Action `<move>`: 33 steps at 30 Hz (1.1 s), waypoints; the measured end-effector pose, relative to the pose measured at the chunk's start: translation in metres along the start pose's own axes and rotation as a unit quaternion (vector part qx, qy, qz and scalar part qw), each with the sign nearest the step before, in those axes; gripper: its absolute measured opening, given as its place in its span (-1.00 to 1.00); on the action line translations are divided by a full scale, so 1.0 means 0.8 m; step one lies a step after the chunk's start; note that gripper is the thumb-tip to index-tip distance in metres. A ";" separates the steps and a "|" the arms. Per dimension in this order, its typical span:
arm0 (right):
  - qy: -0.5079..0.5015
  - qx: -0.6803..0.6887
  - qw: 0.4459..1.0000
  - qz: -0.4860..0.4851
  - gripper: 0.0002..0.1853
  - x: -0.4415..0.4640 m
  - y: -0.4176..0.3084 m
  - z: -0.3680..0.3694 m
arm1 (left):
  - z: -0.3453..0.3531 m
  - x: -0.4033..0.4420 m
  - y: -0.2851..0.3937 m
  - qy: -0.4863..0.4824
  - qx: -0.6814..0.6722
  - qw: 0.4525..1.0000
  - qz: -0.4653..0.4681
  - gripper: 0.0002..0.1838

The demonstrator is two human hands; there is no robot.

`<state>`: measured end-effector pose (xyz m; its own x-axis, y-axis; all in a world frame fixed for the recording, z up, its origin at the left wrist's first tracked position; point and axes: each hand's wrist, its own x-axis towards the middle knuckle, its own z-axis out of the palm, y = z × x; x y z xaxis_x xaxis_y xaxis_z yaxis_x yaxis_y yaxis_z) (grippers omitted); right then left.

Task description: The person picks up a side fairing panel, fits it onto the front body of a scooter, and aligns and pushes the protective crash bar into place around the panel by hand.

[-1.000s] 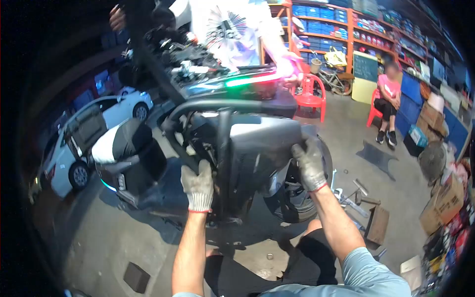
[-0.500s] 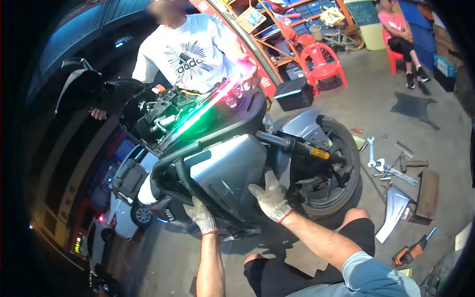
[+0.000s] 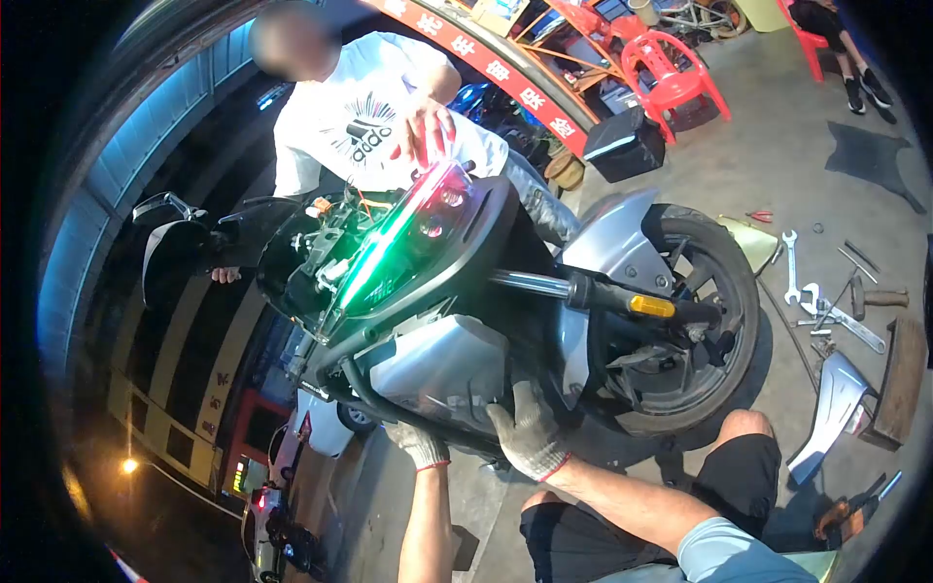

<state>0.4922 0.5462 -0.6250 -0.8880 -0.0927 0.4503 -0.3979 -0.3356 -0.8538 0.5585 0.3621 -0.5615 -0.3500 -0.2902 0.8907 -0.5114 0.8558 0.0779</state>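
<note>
A motorcycle with a silver front fairing panel (image 3: 442, 361) leans in front of me, its black tubular bar (image 3: 364, 389) crossing the panel's lower left. My left hand (image 3: 418, 445), in a white knit glove, is at the panel's lower edge by the bar; its fingertips are partly hidden behind the bar. My right hand (image 3: 528, 432), in a similar glove, grips the panel's lower right edge with the thumb apart. Above the panel, the light strip (image 3: 394, 243) glows green, white and red beside the exposed wiring (image 3: 335, 238).
A person in a white shirt (image 3: 355, 126) stands behind the motorcycle, one hand at the light. The front wheel (image 3: 695, 330) is to the right. Wrenches (image 3: 841, 316), a hammer (image 3: 880, 298), a silver trim piece (image 3: 826, 413) and a wooden block (image 3: 894, 384) lie on the floor.
My view has shifted, so the wheel and floor tools appear farther right. My hands have come closer together on the panel. The other person's hand has moved over the light strip.
</note>
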 end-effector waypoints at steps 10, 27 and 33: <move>-0.035 0.035 0.999 0.022 -0.70 0.019 0.016 -0.008 | 0.030 -0.015 -0.053 0.026 -0.060 0.997 -0.039 -0.60; -0.036 0.022 0.999 0.001 -0.43 0.043 0.028 -0.014 | 0.014 -0.007 -0.011 0.036 -0.522 0.805 -0.279 -0.80; -0.019 0.006 0.999 0.046 -0.41 0.041 0.027 -0.014 | 0.000 -0.004 0.003 0.023 -0.530 0.794 -0.298 -0.87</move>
<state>0.4516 0.5467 -0.6317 -0.9110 -0.1590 0.3806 -0.3130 -0.3346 -0.8889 0.5587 0.3653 -0.5640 -0.2520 -0.7837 0.5677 0.3811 0.4589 0.8026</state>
